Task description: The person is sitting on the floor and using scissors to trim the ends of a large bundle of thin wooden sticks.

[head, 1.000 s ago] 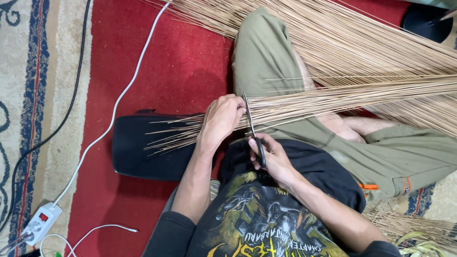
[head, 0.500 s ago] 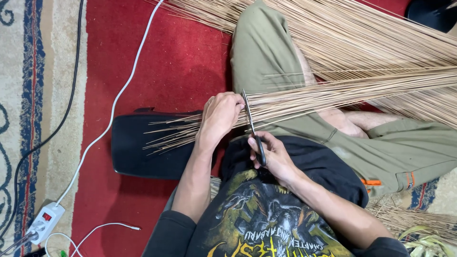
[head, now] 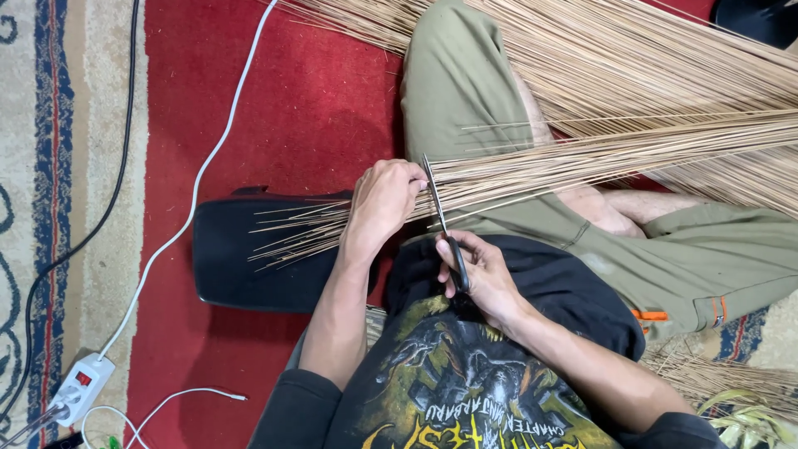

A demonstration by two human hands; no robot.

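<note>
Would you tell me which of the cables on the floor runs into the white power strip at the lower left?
The white cable curves down across the red carpet into the power strip. The black cable stays further left, on the patterned rug.

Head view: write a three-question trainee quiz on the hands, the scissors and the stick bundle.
1. True or false: the left hand grips the bundle of thin sticks.
2. Which tool does the right hand hold? A) knife B) scissors C) pliers
3. Fill in: the cut ends of the sticks stick out over a ____ bag on the red carpet.

Key
1. True; it closes around the bundle right beside the blades.
2. B; the scissors have black handles, and their blades point up against the bundle.
3. black; the black bag lies on the red carpet, left of the person's lap.
</note>
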